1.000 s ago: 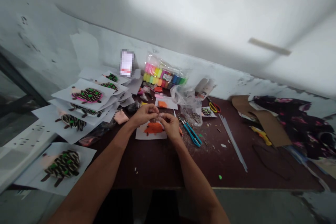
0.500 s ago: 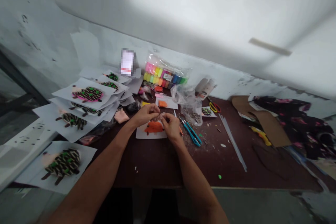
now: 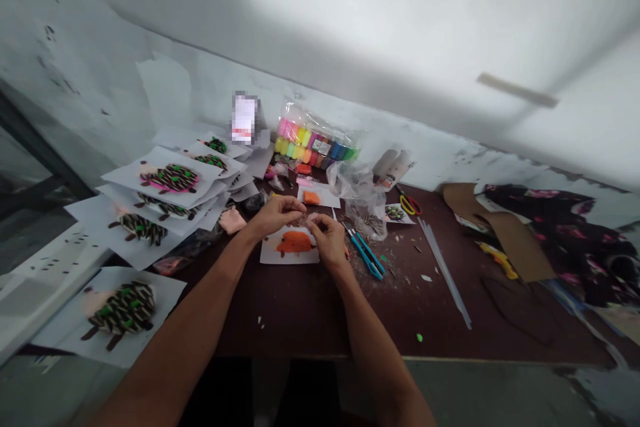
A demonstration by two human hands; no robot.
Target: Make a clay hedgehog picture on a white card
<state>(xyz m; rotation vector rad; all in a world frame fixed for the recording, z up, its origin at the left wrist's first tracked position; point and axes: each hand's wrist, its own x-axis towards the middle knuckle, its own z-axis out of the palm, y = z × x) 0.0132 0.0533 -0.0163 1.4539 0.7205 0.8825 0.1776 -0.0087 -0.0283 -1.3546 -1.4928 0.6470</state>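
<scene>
My left hand (image 3: 277, 215) and my right hand (image 3: 327, 238) meet above a white card (image 3: 269, 255). Fingers of both hands are pinched on a small, crinkled piece of clear plastic (image 3: 302, 221), partly hidden by them. Beneath it on the card lies a flat orange clay shape (image 3: 296, 241) with small dark feet, like an animal's body. Blue-handled scissors (image 3: 369, 258) rest just right of my right hand. Behind the hands, a lump of orange clay (image 3: 311, 197) sits on another white sheet (image 3: 327, 195).
Stacked hedgehog cards (image 3: 170, 178) fill the left side, with one card (image 3: 120, 310) nearer me. A pack of coloured clay (image 3: 315, 143) leans on the wall. Rightward are a plastic bag of sticks (image 3: 367, 217), red-yellow scissors (image 3: 410, 203), glue sticks (image 3: 445, 273) and a yellow glue gun (image 3: 497, 259).
My fingers have risen slightly off the orange shape with the clear plastic, so more of the shape shows. The view has shifted a little.
</scene>
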